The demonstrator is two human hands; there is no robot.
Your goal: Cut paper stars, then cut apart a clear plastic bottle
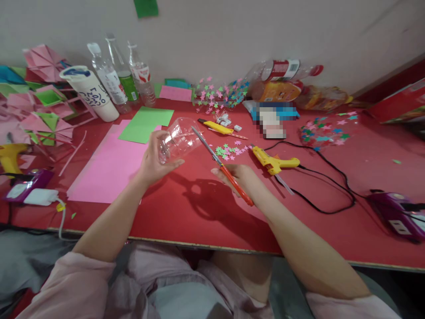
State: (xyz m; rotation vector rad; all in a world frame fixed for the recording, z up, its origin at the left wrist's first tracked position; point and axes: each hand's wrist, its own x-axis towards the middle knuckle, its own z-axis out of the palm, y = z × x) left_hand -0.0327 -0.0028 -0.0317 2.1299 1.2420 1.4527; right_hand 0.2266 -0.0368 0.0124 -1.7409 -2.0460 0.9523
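My left hand (155, 158) is wrapped round a clear plastic bottle piece (182, 138), its wide cut end facing right. In my right hand (237, 177) is a pair of scissors (215, 157) with red-orange handles. Its blades point up and left, their tips close to the rim of the plastic piece; whether they touch it I cannot tell. Beyond the hands lie a yellow utility knife (217, 127) and a small pile of green and pink paper stars (227, 151). Pink paper (109, 164) and a green sheet (146, 124) lie left of my left hand.
A yellow glue gun (275, 161) with a looping black cord lies on the right of the red table (199, 226). Purple power strips (398, 215) sit at both sides. Several bottles (141, 75), a white cup (91, 93) and folded-paper crafts (46, 95) stand at the back left.
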